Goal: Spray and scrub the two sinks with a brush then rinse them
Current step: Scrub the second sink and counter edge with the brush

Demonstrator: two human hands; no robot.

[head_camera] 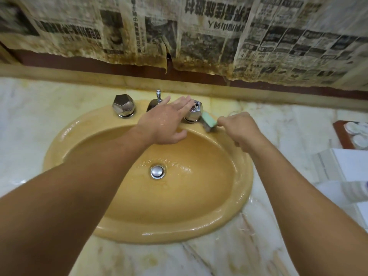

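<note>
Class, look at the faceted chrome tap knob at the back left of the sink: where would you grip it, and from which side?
Grip the left knob around its faceted sides, coming down from above and in front. It stands upright on the sink rim, uncovered, and its flat facets give the fingers purchase for turning.

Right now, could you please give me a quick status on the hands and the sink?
Left hand open, reaching to right tap knob. Right hand grips green brush on sink rim. Basin wet. Nothing obstructing.
</note>
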